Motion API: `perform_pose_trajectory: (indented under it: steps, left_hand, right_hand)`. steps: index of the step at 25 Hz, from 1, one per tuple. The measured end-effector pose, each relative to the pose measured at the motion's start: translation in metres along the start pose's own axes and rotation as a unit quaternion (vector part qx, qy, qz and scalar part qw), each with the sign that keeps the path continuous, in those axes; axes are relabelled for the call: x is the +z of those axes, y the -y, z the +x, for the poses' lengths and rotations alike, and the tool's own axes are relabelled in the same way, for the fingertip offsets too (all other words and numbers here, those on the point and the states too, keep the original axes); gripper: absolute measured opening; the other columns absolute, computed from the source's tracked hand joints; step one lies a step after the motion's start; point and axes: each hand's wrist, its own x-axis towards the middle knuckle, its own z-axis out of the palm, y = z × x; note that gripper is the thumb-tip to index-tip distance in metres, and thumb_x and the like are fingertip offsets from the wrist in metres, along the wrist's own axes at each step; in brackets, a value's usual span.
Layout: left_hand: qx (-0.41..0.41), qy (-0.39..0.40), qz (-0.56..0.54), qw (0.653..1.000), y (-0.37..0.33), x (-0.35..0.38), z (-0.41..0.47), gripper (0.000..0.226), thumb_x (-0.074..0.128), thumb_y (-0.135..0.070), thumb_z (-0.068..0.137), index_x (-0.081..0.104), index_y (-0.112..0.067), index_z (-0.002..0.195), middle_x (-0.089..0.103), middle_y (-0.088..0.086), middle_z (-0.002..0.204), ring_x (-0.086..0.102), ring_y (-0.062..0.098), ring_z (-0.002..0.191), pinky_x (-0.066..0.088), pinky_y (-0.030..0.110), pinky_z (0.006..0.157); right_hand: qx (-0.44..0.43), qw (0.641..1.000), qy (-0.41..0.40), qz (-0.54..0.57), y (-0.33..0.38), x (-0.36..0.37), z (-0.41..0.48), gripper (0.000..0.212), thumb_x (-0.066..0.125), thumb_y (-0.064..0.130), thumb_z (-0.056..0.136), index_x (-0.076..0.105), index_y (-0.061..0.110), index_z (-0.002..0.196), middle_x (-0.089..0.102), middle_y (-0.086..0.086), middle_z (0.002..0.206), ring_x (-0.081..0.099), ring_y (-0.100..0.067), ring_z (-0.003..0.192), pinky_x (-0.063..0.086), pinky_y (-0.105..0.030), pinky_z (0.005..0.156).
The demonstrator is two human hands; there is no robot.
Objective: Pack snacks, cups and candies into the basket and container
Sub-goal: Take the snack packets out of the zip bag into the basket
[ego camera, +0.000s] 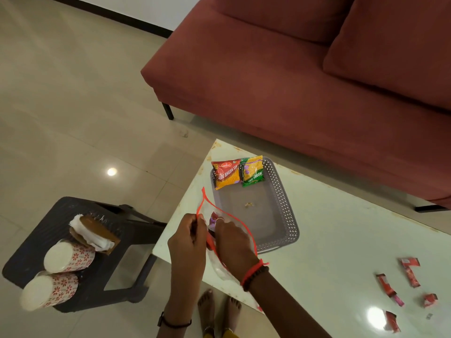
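A grey perforated basket [280, 191] lies on the white table [329, 240]. A red snack packet [225, 174] and a green snack packet [252, 170] rest at its far end. Over the table's near corner I hold a clear zip bag with a red rim [207, 203]. My left hand [186, 237] pinches the left side of its mouth. My right hand [235, 242] grips the other side, fingers reaching into the bag, where purple and red candies [212, 219] show. Several red candy wrappers [410, 272] lie scattered on the table to the right.
A dark plastic stool [61, 208] stands at the left on the tiled floor. It carries two stacks of floral paper cups [69, 257] lying on their sides and a brown pack with white contents [94, 231]. A maroon sofa [292, 81] runs behind the table.
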Motion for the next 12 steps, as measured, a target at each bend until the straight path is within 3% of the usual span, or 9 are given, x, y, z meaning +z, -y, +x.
perform_pose_trajectory:
  steps: [2, 5, 7, 9, 12]
  left_hand:
    - [-0.009, 0.004, -0.006, 1.000, 0.001, -0.003, 0.009, 0.012, 0.053, -0.011, 0.090, 0.059, -0.005, 0.081, 0.060, 0.004, 0.068, 0.054, 0.007, 0.055, 0.040, 0.011, 0.054]
    - [-0.010, 0.016, 0.000, 1.000, 0.006, -0.010, 0.023, 0.018, 0.050, -0.013, 0.093, 0.054, -0.008, 0.076, 0.054, 0.001, 0.056, 0.053, 0.009, 0.049, 0.041, 0.015, 0.049]
    - [-0.018, 0.018, 0.007, 1.000, 0.011, -0.015, 0.031, 0.019, 0.049, -0.014, 0.093, 0.056, -0.003, 0.080, 0.055, 0.003, 0.057, 0.053, 0.008, 0.048, 0.042, 0.011, 0.046]
    - [-0.026, 0.012, -0.005, 1.000, 0.015, -0.020, 0.037, 0.018, 0.049, -0.014, 0.093, 0.057, -0.002, 0.082, 0.055, 0.002, 0.058, 0.054, 0.007, 0.045, 0.043, 0.006, 0.044]
    - [-0.034, -0.001, -0.021, 0.999, 0.014, -0.026, 0.046, 0.015, 0.049, -0.014, 0.093, 0.053, -0.009, 0.079, 0.053, -0.008, 0.058, 0.059, -0.001, 0.048, 0.041, 0.000, 0.044]
  right_hand:
    - [-0.016, 0.998, -0.043, -0.032, 0.004, -0.014, -0.010, 0.025, 0.045, 0.019, 0.095, 0.054, 0.008, 0.116, 0.056, -0.016, 0.120, 0.055, -0.033, 0.113, 0.045, -0.038, 0.094]
    - [-0.041, 0.997, -0.052, 0.040, 0.007, -0.059, -0.024, 0.030, 0.060, 0.022, 0.086, 0.056, 0.012, 0.114, 0.061, -0.010, 0.114, 0.058, -0.027, 0.106, 0.046, -0.033, 0.087]
    - [-0.048, 0.988, -0.043, 0.138, -0.001, -0.097, -0.034, 0.035, 0.072, 0.022, 0.078, 0.058, 0.016, 0.109, 0.066, 0.000, 0.098, 0.064, -0.011, 0.087, 0.053, -0.017, 0.075]
    - [-0.054, 0.973, -0.011, 0.224, -0.013, -0.134, -0.037, 0.040, 0.080, 0.020, 0.071, 0.057, 0.023, 0.104, 0.064, 0.014, 0.087, 0.061, 0.006, 0.077, 0.047, -0.001, 0.060]
    - [-0.049, 0.957, -0.020, 0.284, -0.036, -0.164, -0.014, 0.038, 0.083, 0.022, 0.065, 0.065, 0.024, 0.098, 0.074, 0.012, 0.089, 0.070, -0.002, 0.080, 0.051, -0.012, 0.066]
